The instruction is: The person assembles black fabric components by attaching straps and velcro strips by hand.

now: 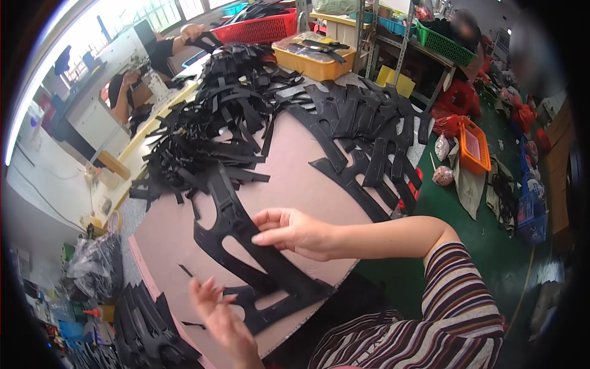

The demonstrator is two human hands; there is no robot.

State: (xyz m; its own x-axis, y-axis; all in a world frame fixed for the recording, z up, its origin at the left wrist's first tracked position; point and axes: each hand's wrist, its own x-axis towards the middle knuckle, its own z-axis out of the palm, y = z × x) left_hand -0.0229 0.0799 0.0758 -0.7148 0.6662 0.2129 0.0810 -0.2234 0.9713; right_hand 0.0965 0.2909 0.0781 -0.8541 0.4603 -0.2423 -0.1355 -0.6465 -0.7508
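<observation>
My right hand pinches the edge of a black cut-out piece that has long oval openings and is held tilted over the pink tabletop. Under its lower end lies another black cut-out piece, near the table's front edge. My left hand is at the lower left, its fingers apart and nothing in them, close to that lower piece. Beyond the held piece rises a large heap of black strips. To its right, similar black cut-out pieces lie in an overlapping pile.
A yellow bin and a red basket stand at the back. More black pieces are stacked at the lower left. Another person's hand shows at the upper left. An orange basket sits on the green floor.
</observation>
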